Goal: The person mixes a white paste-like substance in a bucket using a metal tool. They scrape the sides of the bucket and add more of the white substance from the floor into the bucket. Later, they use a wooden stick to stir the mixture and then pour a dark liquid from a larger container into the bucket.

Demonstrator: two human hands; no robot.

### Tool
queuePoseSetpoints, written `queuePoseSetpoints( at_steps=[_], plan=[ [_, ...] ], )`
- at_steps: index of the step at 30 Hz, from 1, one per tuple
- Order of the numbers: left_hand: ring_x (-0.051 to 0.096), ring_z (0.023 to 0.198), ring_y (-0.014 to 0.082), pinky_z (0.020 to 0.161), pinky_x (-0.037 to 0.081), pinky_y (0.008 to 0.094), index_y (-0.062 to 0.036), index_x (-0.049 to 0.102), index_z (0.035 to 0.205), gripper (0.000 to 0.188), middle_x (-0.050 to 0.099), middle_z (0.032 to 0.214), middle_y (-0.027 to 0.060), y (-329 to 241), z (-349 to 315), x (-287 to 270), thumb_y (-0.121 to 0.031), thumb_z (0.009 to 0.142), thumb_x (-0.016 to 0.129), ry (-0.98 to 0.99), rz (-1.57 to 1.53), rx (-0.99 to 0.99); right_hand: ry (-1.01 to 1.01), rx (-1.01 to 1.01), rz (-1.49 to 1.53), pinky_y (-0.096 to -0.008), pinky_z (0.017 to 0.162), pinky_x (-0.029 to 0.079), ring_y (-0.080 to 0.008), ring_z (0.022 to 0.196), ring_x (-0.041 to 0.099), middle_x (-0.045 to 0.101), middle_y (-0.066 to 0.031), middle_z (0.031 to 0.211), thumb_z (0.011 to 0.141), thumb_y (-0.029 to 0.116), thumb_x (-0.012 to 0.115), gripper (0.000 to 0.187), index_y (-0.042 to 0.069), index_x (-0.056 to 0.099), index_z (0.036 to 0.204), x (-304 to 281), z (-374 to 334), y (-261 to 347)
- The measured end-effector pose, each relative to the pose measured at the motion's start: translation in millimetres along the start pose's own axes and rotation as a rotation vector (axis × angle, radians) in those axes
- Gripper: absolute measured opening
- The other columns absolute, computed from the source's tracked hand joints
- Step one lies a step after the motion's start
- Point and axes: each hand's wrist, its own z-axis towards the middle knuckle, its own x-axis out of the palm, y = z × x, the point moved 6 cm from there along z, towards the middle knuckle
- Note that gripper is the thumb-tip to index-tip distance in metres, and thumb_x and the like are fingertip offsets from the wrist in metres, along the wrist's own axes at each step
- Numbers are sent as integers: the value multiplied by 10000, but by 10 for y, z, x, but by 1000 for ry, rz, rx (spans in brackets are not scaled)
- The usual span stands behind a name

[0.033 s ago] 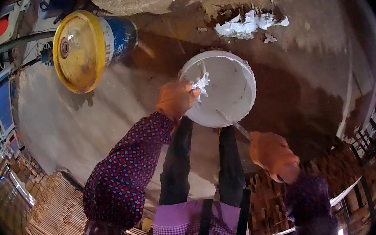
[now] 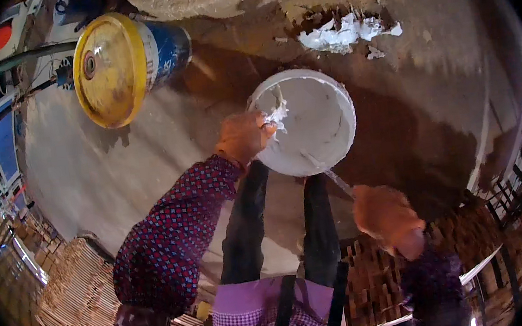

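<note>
A white bucket (image 2: 351, 129) stands open in front of me, its inner wall pale and streaked. My left hand (image 2: 242, 137), in an orange glove, is closed over its left rim. A ragged clump of white residue (image 2: 278, 115) clings at those fingertips, inside the bucket. My right hand (image 2: 387, 216), also in an orange glove, is closed on a thin flat scraper (image 2: 339, 183). The scraper slants over the near rim, its tip inside the bucket; its handle is hidden in my grip.
A blue and white bucket with a stained yellow lid (image 2: 108, 71) stands at the far left. White flaky scraps (image 2: 346, 34) lie on the floor beyond the open bucket. Stacked wooden strips (image 2: 74, 291) are at lower left, more wooden pieces (image 2: 381, 281) at lower right.
My right hand has moved slightly to the right, drawing the scraper a little outward. The left hand and the bucket look almost unmoved.
</note>
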Motion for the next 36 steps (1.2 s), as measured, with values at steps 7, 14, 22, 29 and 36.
queuePoseSetpoints(
  at_steps=[7,14,22,29,36],
  plan=[
    [653,737,335,671,492,476,-87,675,841,256,675,772,123,-274,-27,308,-337,832,624,251,135,57,-128,92,184,-463,666,536,-335,899,644,629,-149,923,879,153,514,147,99,598,987,93,229,10],
    [665,762,323,662,500,448,-96,657,842,172,683,793,115,-338,-186,1053,-259,789,654,296,100,101,-55,-79,-279,-396,698,538,-260,830,671,625,-53,812,833,165,580,207,107,654,1018,553,395,68],
    [666,770,328,683,501,452,-131,666,886,157,687,805,106,-273,-265,1049,-257,794,647,279,120,85,89,92,317,-415,739,535,-293,795,663,686,-92,967,865,244,559,232,114,607,1051,196,259,35],
    [664,851,356,758,504,464,-90,685,950,287,689,876,168,-214,-225,1077,-348,856,604,419,74,-129,-253,46,-7,-416,700,528,-313,765,661,686,-102,894,879,248,560,231,132,620,1069,504,542,65],
    [653,849,381,781,499,459,-46,682,950,395,680,883,198,-175,-348,868,-420,849,605,279,-120,-312,-458,343,110,-429,682,523,-348,755,657,683,-128,840,889,245,564,225,149,628,1082,-255,-500,-233]
  ],
)
